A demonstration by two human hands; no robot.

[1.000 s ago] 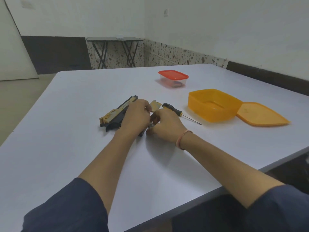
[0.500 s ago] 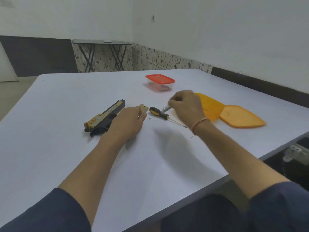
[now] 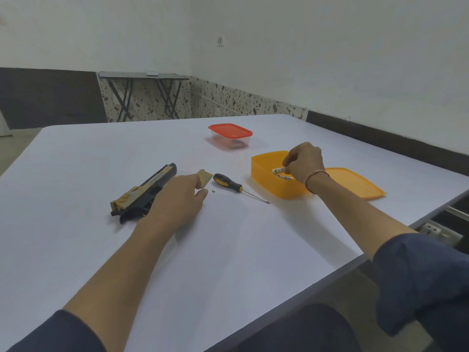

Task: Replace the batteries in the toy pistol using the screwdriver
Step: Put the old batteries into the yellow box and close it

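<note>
The gold and black toy pistol (image 3: 144, 193) lies on its side on the white table (image 3: 228, 250). My left hand (image 3: 177, 199) rests on its grip and hides it. Beside the fingers lie the gold battery cover (image 3: 204, 177), a tiny screw (image 3: 213, 191) and the black and yellow screwdriver (image 3: 237, 187). My right hand (image 3: 303, 161) is over the open orange box (image 3: 269, 179) and pinches a white battery (image 3: 278, 170). A second battery (image 3: 286, 177) lies inside the box just below it.
The orange lid (image 3: 352, 182) lies right of the box near the table's right edge. A clear container with a red lid (image 3: 229, 135) stands farther back. A folding table (image 3: 144, 95) is by the far wall.
My right hand left the pistol, carried a battery rightward past the screwdriver and now holds it inside the orange box. My left hand stayed on the pistol grip.
</note>
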